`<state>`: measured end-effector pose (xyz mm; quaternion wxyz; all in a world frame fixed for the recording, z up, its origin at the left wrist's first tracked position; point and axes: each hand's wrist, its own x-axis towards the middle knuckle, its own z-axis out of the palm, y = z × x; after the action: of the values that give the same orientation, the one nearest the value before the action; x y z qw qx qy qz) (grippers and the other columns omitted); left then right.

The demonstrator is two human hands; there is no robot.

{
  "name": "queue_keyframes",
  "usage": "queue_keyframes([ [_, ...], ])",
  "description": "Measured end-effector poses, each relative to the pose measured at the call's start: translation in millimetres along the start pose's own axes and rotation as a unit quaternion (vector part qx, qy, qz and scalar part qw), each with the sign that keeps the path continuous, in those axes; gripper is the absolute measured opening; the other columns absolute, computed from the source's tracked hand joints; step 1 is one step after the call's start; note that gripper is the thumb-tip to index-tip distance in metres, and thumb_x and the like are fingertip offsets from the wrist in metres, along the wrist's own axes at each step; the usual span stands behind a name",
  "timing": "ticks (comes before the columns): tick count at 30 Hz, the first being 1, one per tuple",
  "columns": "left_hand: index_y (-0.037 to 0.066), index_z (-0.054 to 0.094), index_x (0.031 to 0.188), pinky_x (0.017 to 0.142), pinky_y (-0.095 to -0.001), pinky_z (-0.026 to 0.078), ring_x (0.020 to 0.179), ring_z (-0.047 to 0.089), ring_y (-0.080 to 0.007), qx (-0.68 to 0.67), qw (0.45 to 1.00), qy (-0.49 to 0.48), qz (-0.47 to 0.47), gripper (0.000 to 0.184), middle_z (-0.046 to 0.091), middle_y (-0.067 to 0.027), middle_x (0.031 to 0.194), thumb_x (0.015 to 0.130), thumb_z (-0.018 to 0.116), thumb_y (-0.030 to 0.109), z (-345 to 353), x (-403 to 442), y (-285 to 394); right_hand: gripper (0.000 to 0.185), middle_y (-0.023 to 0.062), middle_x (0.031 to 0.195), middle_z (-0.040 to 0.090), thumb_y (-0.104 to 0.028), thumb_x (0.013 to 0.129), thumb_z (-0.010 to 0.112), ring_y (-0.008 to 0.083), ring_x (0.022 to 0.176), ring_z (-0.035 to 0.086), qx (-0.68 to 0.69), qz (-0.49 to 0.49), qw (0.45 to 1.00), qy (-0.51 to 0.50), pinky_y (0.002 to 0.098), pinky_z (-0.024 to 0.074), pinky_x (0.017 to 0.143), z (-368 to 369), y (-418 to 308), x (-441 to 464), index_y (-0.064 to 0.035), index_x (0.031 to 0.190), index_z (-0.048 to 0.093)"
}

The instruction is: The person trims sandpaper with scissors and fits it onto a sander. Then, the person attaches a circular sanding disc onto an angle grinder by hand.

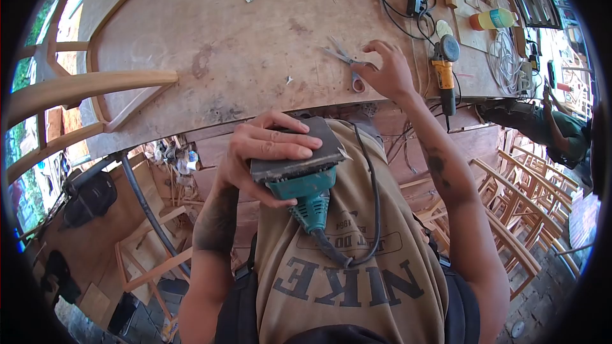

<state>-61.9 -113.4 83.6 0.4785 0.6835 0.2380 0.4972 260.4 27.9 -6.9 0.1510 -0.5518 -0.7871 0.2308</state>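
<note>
My left hand (271,146) is wrapped round a teal electric sander (305,194), held in front of my chest. The sander is turned with its dark flat pad (303,146) upward, and my fingers lie across the pad. A small pale torn bit shows at the pad's right corner. From the sander's narrow end a black cord loops up along my shirt. Over the table's near edge, my right hand (387,70) has its fingers apart. Its thumb is at the handles of a pair of scissors (347,60), which lie with spread blades on the wooden tabletop (255,57).
A yellow and black power tool (444,73) lies right of my right hand. Beyond it are a bottle (494,19), coiled cable (503,57) and a black cord (382,0). A curved wooden frame (95,89) stands at left. Wooden frames (516,197) and another person (561,124) are at right.
</note>
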Motion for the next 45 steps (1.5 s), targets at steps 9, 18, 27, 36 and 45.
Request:
queue_keyframes([
  [9, 0.008, 0.081, 0.120, 0.102, -0.0414, 0.055, 0.112, 0.072, -0.0304, 0.028, 0.999, -0.016, -0.002, 0.066, 0.080, -0.0111, 0.122, 0.060, 0.096, 0.030, -2.4, 9.4, 6.9, 0.031, 0.0086, 0.101, 0.075, -0.011, 0.079, 0.093, 0.0217, 0.090, 0.073, 0.353, -0.183, 0.896, -0.197, 0.0319, 0.0573, 0.077, -121.1, -144.6, -57.1, -0.0041, 0.107, 0.082],
  [18, 0.008, 0.080, 0.123, 0.104, -0.0411, 0.054, 0.112, 0.073, -0.0297, 0.014, 1.000, -0.020, -0.011, 0.069, 0.080, -0.0123, 0.123, 0.059, 0.095, 0.029, -3.5, 11.7, 0.5, 0.020, 0.0078, 0.092, 0.076, -0.015, 0.099, 0.074, 0.0141, 0.077, 0.072, 0.334, -0.022, 0.934, -0.123, 0.0279, 0.0543, 0.066, -100.6, -121.4, -56.5, -0.0002, 0.086, 0.075],
  [27, 0.007, 0.076, 0.123, 0.104, -0.0424, 0.054, 0.117, 0.070, -0.0268, 0.012, 0.997, -0.005, -0.081, 0.073, 0.077, -0.0147, 0.127, 0.056, 0.096, 0.030, -3.8, 4.8, -6.1, 0.067, 0.0166, 0.120, 0.069, -0.040, 0.077, 0.096, 0.0284, 0.107, 0.069, 0.318, -0.188, 0.926, -0.076, 0.0393, 0.0564, 0.094, -82.6, -144.8, -68.0, -0.0030, 0.128, 0.072],
  [36, 0.007, 0.070, 0.110, 0.081, -0.0332, 0.055, 0.094, 0.067, -0.0231, 0.011, 0.991, 0.131, -0.025, 0.066, 0.068, -0.0110, 0.103, 0.060, 0.101, 0.036, 22.5, -15.0, -25.2, 0.079, 0.0140, 0.118, 0.067, -0.047, 0.063, 0.100, 0.0273, 0.101, 0.065, 0.282, -0.243, 0.927, -0.055, 0.0401, 0.0545, 0.086, -50.6, -147.0, -75.3, -0.0049, 0.124, 0.072],
  [45, 0.008, 0.073, 0.108, 0.079, -0.0339, 0.056, 0.093, 0.068, -0.0205, 0.005, 0.985, 0.172, 0.029, 0.065, 0.069, -0.0083, 0.101, 0.059, 0.103, 0.038, 31.1, -27.9, -36.1, 0.076, 0.0091, 0.117, 0.068, -0.039, 0.061, 0.100, 0.0284, 0.100, 0.064, 0.273, -0.279, 0.920, -0.048, 0.0400, 0.0527, 0.089, -45.7, -149.3, -78.7, -0.0087, 0.125, 0.072],
])
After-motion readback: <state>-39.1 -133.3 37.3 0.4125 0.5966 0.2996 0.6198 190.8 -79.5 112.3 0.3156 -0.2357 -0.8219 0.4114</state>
